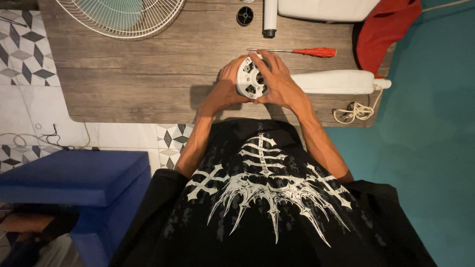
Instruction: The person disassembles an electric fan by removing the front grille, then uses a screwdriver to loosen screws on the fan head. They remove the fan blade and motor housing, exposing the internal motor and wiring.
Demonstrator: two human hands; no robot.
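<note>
Both hands meet at the middle of a wooden tabletop [148,74] and close around a round white plastic part [251,79], a ribbed, hub-like piece with dark openings on its face. The left hand [228,84] cups its left side, fingers curled together around the rim, while the right hand [279,81] wraps over the top and right side, fingers spread a little across the edge and pressed onto the part. It is held between the palms just above the table, close to the near edge (whether it touches the wood cannot be told). Just beyond the hands lies a screwdriver [297,51] with a red handle, its metal shaft pointing left. To the right of the right hand lies a long white housing [336,81], and past its far end a coiled pale cord [354,111] sits near the table's corner. Farther back are a small black round cap [245,16], a white tube [270,17] with a dark end, and a larger white casing [326,9] at the top edge. A wire fan grille [121,17] shows at the upper left, and a red cloth [386,29] hangs at the upper right. A blue box [74,175] stands on the patterned tile floor at the lower left.
</note>
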